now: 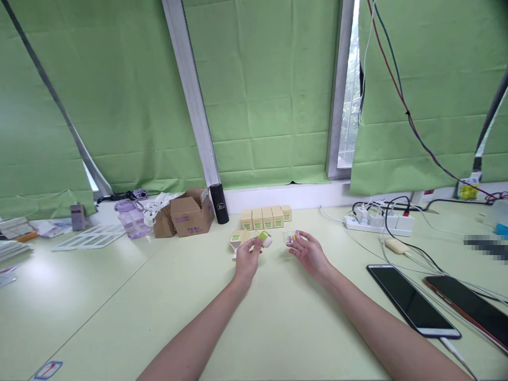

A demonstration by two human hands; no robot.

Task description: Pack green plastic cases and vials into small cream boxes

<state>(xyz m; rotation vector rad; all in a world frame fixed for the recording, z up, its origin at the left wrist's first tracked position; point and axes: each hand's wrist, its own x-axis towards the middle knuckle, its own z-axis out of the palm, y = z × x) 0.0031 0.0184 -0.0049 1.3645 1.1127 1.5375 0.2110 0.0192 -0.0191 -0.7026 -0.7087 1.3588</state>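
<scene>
My left hand (246, 260) pinches a small green-and-white cylindrical item (265, 239) above the table. Fingers of my right hand (311, 254) are closed on a small clear plastic piece (289, 238), with a bit of yellow beside the fingertips; its exact kind is too small to make out. The two held things are apart from each other. Just behind my left hand, an opened small cream box (235, 238) with a green label lies on the table, partly hidden by that hand. Several closed cream boxes (262, 218) stand in a row behind both hands.
At the back left are a cardboard box (192, 214), a black bottle (219, 203), a purple jug (133, 218) and a white frame (91, 237). To the right lie two phones (413, 299) (472, 304), a power strip (379, 225) and loose cables.
</scene>
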